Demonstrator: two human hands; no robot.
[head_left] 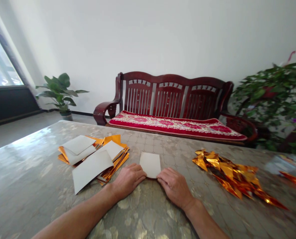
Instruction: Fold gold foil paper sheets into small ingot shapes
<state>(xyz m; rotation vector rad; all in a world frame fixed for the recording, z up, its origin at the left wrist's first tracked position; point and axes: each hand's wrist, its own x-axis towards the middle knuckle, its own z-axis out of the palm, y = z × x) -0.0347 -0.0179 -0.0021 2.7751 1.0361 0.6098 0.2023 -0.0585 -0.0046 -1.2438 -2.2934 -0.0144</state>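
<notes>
A small sheet of paper (150,164), pale side up, lies on the table in front of me. My left hand (130,179) pinches its near left corner, and my right hand (174,184) pinches the near right corner. The near edge curves up slightly between the two hands. Left of my hands is a loose pile of similar sheets (93,169), some pale side up, others showing shiny orange-gold foil. To the right lies a heap of folded gold foil pieces (230,172) with pointed ends.
The table (38,186) has a glossy patterned cover. A clear plastic bag (289,166) with orange foil by it lies at the far right. Beyond the table stand a dark red wooden bench (172,96) with a red floral cushion, and potted plants (60,91) on both sides.
</notes>
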